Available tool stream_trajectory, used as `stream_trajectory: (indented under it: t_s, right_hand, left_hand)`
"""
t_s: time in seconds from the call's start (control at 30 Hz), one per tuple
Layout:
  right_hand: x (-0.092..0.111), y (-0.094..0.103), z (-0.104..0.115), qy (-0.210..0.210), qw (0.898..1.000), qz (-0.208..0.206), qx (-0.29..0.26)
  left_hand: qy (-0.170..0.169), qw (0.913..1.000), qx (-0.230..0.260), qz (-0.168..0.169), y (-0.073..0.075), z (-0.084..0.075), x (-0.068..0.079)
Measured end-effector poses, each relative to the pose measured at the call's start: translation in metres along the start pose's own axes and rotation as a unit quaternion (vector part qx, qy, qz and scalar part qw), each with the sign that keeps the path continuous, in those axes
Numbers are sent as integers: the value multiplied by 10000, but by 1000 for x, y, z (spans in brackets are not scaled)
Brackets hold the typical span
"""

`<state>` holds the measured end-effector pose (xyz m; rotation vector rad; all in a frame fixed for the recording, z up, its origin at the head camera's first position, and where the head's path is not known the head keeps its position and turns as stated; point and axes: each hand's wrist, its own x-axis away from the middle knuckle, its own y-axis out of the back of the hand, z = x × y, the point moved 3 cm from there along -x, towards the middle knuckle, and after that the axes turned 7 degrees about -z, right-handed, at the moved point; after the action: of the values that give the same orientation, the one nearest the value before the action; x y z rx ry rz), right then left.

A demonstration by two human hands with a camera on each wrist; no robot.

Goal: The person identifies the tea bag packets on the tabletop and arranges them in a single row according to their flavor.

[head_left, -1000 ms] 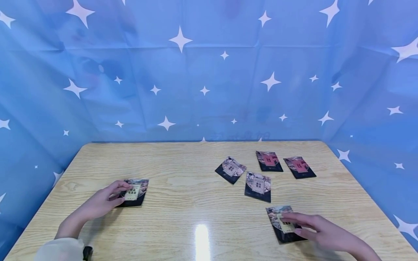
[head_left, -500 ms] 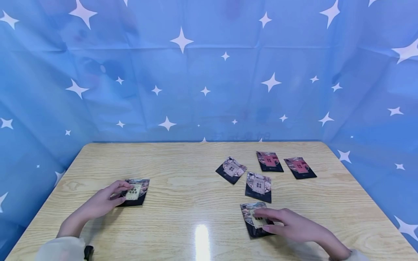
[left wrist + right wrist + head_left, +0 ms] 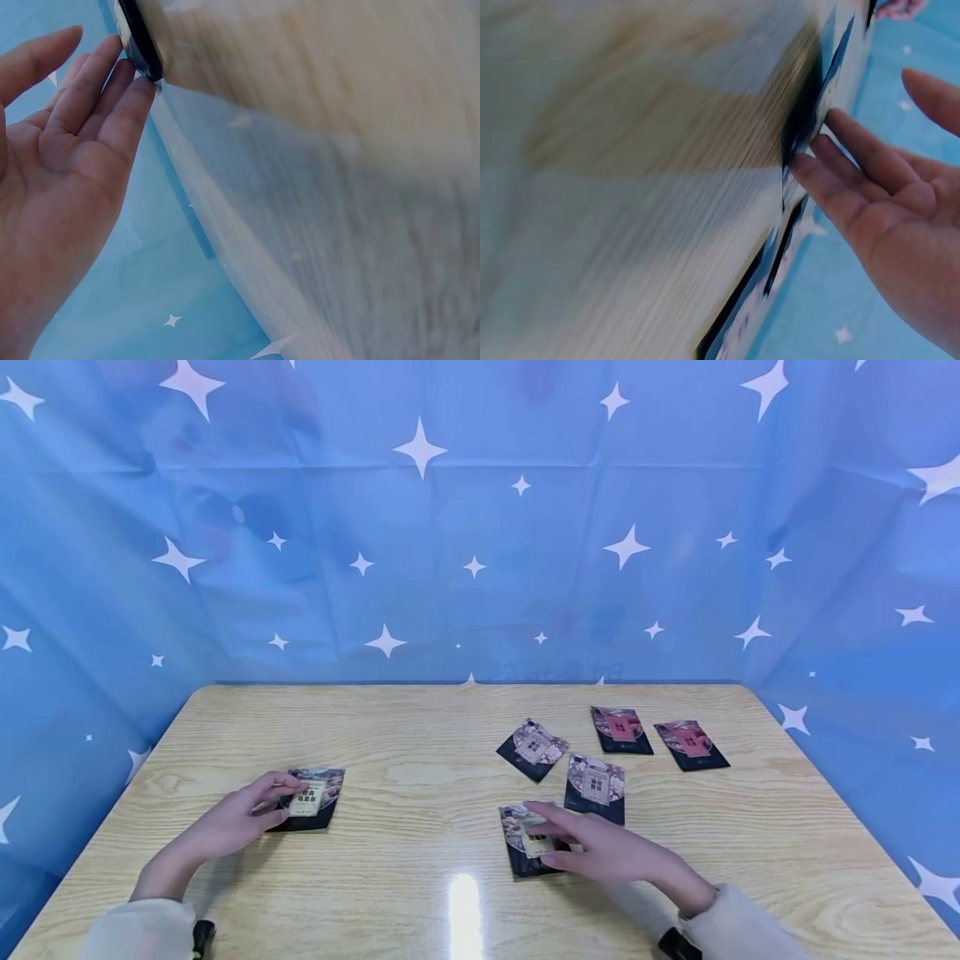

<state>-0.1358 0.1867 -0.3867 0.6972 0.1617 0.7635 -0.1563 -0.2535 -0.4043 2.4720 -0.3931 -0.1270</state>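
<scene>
Yellow-labelled packet front-left of near lilac packet; likely light, slick, best held by edges. Your right hand touches it, fingers extended, thumb apart. Well left of lilac: your left hand, likewise, on matching packet.

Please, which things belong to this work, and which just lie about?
Likely in work:
left yellow-label packet, touching left hand
right yellow-label packet, touching right hand

Lying about:
far pale-label packet
near pale-label packet
left red-label packet
right red-label packet
</scene>
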Motion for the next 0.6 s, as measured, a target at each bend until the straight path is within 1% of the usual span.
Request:
stream_trajectory:
  t_s: [0.1, 0.27, 0.4, 0.53, 0.6]
  right_hand:
    - [-13, -3, 4, -49, 10000, 36, -51]
    - [-32, -6, 9, 22, 10000, 60, -43]
    - [-45, -11, 10, 20, 10000, 28, -9]
    - [-57, -15, 13, -16, 10000, 25, -94]
    - [-63, -17, 15, 30, 9999, 55, -149]
  left_hand:
    - [-6, 10000, 28, 15, 0, -1, 0]
    - [2, 10000, 73, 37, 1, -1, 0]
    - [20, 10000, 82, 32, 1, 0, 0]
    - [44, 9999, 87, 27, 0, 1, -1]
    - [47, 10000, 83, 24, 0, 1, -1]
